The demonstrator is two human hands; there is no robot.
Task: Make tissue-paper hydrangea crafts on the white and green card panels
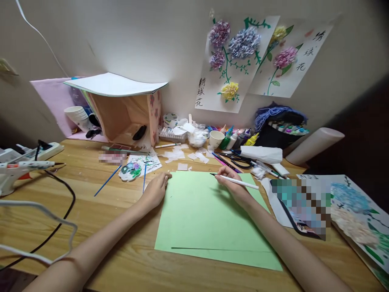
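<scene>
Two overlapping sheets of light green paper [209, 219] lie on the wooden table in front of me. My right hand [232, 184] is closed round a white pen [243, 183], whose dark tip points left just above the upper part of the paper. At the paper's upper left corner rests my left hand [156, 188], its fingers curled together at the edge; whether anything is under them is hidden. The green surface shows only a tiny dark mark left of its middle.
Left are a glue gun [24, 168] with cables, a paint palette [130, 171] and blue brushes. Paper scraps, a white cup [216, 139], paint bottles and scissors [240, 160] line the back. A phone [300, 211] and flower artwork [355, 202] lie right.
</scene>
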